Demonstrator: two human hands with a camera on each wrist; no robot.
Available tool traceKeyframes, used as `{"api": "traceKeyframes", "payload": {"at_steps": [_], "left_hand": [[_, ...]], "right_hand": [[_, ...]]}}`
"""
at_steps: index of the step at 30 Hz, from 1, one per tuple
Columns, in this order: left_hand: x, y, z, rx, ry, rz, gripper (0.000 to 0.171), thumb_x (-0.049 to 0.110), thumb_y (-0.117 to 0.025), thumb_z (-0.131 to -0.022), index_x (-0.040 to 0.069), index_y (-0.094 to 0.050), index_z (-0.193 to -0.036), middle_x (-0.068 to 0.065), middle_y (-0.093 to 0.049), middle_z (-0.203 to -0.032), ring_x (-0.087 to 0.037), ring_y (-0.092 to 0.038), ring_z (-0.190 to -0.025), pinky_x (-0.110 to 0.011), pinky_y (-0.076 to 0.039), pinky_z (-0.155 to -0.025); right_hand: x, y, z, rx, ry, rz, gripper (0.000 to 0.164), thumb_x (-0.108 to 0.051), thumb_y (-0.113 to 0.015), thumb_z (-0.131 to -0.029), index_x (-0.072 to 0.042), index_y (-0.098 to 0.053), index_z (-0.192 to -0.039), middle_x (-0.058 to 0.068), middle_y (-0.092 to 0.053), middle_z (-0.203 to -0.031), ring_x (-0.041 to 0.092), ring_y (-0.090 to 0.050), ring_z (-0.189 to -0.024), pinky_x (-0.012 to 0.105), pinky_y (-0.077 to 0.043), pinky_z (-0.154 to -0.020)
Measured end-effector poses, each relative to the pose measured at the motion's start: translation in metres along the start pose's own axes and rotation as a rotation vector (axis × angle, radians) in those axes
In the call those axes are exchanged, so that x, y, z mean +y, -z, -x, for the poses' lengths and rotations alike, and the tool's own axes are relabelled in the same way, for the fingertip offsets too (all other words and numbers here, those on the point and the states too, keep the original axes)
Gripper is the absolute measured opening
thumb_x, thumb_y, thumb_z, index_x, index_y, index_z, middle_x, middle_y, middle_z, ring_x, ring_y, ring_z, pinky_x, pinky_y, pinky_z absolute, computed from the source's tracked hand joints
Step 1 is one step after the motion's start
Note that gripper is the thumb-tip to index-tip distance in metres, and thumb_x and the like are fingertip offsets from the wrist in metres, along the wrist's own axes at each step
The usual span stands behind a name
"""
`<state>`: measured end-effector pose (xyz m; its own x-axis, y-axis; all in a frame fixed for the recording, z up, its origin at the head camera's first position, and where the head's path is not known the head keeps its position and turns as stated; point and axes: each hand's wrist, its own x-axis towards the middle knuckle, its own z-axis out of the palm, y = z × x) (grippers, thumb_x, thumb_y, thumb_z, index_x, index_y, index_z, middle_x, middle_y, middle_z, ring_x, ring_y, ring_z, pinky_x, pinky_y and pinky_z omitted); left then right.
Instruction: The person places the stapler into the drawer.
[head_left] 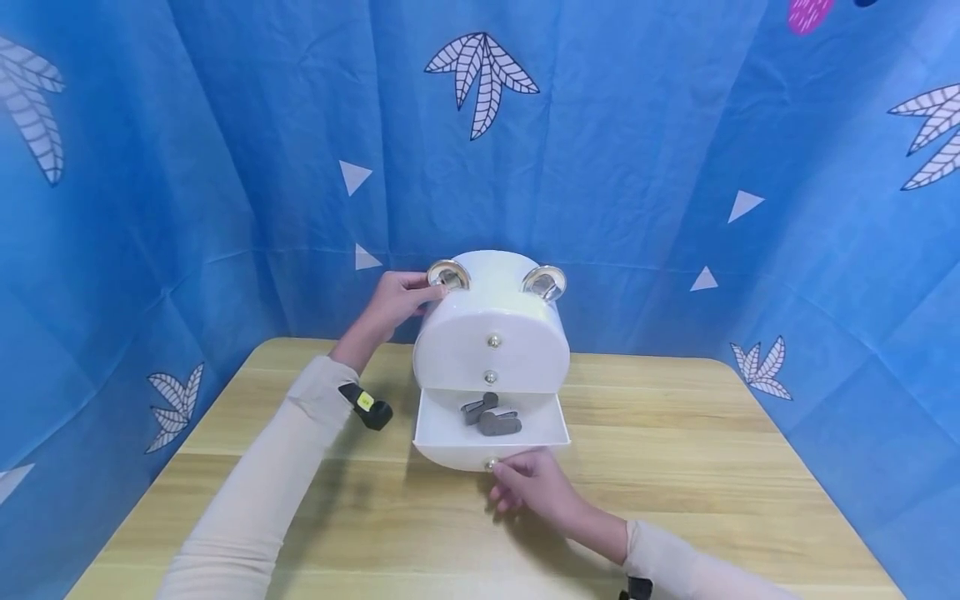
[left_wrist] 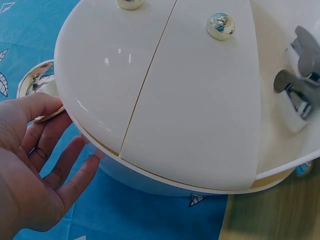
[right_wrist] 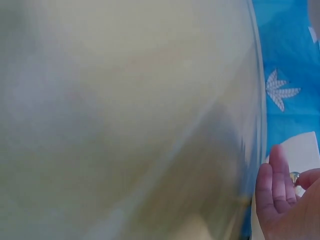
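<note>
A white drawer box [head_left: 517, 367] with two round gold ears stands towards the back of the table. Its bottom drawer [head_left: 450, 455] is pulled out. Two small grey hinged things with metal parts, resembling mini staplers [head_left: 500, 423], lie inside. My left hand [head_left: 396, 302] pinches the left gold ear [head_left: 450, 273] between thumb and forefinger; in the left wrist view, its other fingers are spread along the box's side. Down at the drawer front, my right hand [head_left: 542, 487] holds the small gold knob [head_left: 491, 465] with thumb and fingers. The right wrist view shows that knob [right_wrist: 294, 177] at the thumb tip.
Two more gold knobs sit on the upper, closed drawer fronts, one being the middle knob [head_left: 490, 377]. The wooden table [head_left: 675, 467] runs back to a blue patterned curtain [head_left: 637, 167], which hangs behind and on both sides.
</note>
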<state>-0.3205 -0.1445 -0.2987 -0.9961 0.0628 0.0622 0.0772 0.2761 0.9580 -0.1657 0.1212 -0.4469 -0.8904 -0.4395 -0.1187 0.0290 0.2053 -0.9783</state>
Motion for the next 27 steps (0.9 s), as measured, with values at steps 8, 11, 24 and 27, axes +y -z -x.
{"api": "traceKeyframes", "payload": {"at_steps": [8, 11, 24, 27], "left_hand": [[0.001, -0.006, 0.0, -0.007, 0.0, 0.004, 0.04, 0.021, -0.07, -0.096, 0.003, -0.067, -0.131, -0.017, -0.064, -0.138, -0.031, -0.058, -0.131, -0.053, -0.051, -0.107], [0.0, -0.006, -0.001, -0.016, 0.007, 0.002, 0.04, 0.021, -0.07, -0.096, 0.003, -0.067, -0.131, -0.017, -0.064, -0.138, -0.031, -0.058, -0.131, -0.053, -0.051, -0.107], [-0.002, -0.003, -0.003, 0.003, -0.012, 0.0, 0.04, 0.026, -0.068, -0.098, 0.002, -0.068, -0.13, -0.016, -0.063, -0.14, -0.03, -0.054, -0.135, -0.055, -0.05, -0.108], [0.0, -0.005, -0.002, 0.027, -0.013, 0.005, 0.039, 0.027, -0.068, -0.099, 0.002, -0.069, -0.128, -0.016, -0.063, -0.14, -0.03, -0.053, -0.134, -0.056, -0.05, -0.107]], "right_hand": [[0.002, 0.006, -0.027, 0.079, -0.006, -0.023, 0.028, -0.014, -0.062, -0.1, 0.01, -0.068, -0.115, 0.023, -0.075, -0.086, 0.017, -0.072, -0.066, 0.035, -0.064, -0.068], [0.0, 0.007, -0.033, 0.106, -0.002, -0.011, 0.027, -0.013, -0.062, -0.1, 0.009, -0.069, -0.114, 0.022, -0.075, -0.085, 0.017, -0.072, -0.066, 0.034, -0.063, -0.067], [-0.006, 0.009, -0.048, 0.134, -0.035, -0.04, 0.025, -0.011, -0.063, -0.1, 0.011, -0.069, -0.11, 0.026, -0.074, -0.087, 0.015, -0.071, -0.065, 0.034, -0.064, -0.068], [-0.007, 0.011, -0.053, 0.138, -0.032, -0.036, 0.026, -0.011, -0.063, -0.1, 0.011, -0.069, -0.111, 0.026, -0.074, -0.088, 0.018, -0.073, -0.067, 0.036, -0.064, -0.07]]}}
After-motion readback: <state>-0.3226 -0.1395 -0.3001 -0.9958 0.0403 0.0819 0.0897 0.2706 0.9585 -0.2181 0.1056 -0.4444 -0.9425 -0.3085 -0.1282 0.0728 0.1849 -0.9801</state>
